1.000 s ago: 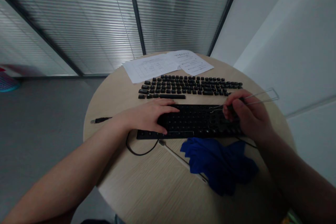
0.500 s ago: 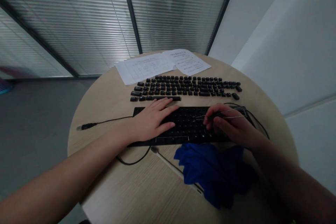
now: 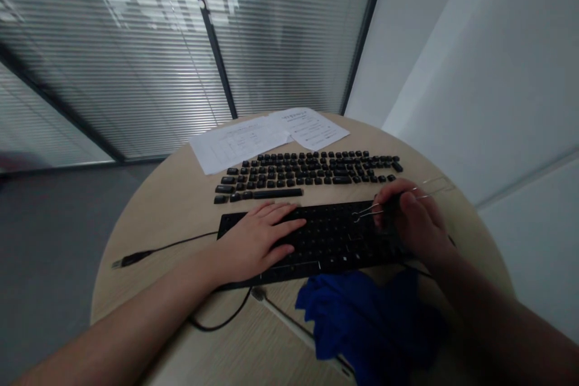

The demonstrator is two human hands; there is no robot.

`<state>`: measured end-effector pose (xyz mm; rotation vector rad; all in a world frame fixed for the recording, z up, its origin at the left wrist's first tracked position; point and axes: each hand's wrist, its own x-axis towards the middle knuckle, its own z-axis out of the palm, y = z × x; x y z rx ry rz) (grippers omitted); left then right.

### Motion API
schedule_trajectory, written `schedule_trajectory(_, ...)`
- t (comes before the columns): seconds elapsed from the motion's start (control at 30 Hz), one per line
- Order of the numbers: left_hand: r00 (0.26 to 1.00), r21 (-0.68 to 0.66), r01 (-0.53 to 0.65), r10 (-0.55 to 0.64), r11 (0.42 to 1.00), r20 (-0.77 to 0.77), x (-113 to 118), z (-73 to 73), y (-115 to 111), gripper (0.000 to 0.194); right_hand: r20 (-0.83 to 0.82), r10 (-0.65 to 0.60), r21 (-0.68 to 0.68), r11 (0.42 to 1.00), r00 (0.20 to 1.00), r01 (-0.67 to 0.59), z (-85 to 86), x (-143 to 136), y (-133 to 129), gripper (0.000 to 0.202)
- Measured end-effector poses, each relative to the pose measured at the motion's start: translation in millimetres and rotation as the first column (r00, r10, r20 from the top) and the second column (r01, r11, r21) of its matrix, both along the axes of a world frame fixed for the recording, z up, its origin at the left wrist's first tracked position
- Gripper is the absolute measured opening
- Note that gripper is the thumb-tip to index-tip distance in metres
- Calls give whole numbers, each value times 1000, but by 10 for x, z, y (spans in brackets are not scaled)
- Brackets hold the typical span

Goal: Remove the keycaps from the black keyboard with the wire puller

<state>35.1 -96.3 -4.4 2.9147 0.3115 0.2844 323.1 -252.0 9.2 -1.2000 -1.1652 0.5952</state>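
Observation:
My left hand (image 3: 260,238) lies flat with its fingers spread on the left part of a black keyboard base (image 3: 330,235), whose keycaps are off across most of what shows. My right hand (image 3: 409,214) is closed around a wire keycap puller (image 3: 367,212); its looped wire tips point left over the right half of the base. Whether the tips touch the base cannot be made out. Removed black keycaps (image 3: 289,172) stand in rows behind the base, with a long space bar (image 3: 277,193) at their front left.
A blue cloth (image 3: 357,313) lies in front of the base, partly over a brush (image 3: 289,322). A cable with a USB plug (image 3: 131,259) stretches out at left. Printed papers (image 3: 244,139) lie at the back of the round table (image 3: 149,211), near blinds and a wall.
The camera view has shifted, so the table sits lower in the picture. My right hand has moved right along the base with the puller. My left hand keeps its place on the base.

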Motion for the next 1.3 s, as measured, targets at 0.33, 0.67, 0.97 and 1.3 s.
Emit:
schedule_trajectory(0.33, 999, -33, 42, -42, 999, 2, -29, 27, 101, 46, 26, 81, -127, 989, 996, -77, 39, 22, 28, 12)
schedule_trajectory(0.67, 999, -55, 16, -13, 998, 43, -40, 29, 128, 47, -20, 526, -446, 757, 851, -478, 142, -132, -85, 26)
schedule_trajectory(0.97, 981, -111, 47, -24, 993, 195, -39, 185, 154, 37, 112, 516, -432, 795, 849, -426, 27, -161, -49, 41)
schedule_trajectory(1.3, 990, -77, 62, -52, 995, 133, 43, 15, 106, 40, 292, 530, -456, 809, 796, -371, 0, -243, -23, 26)
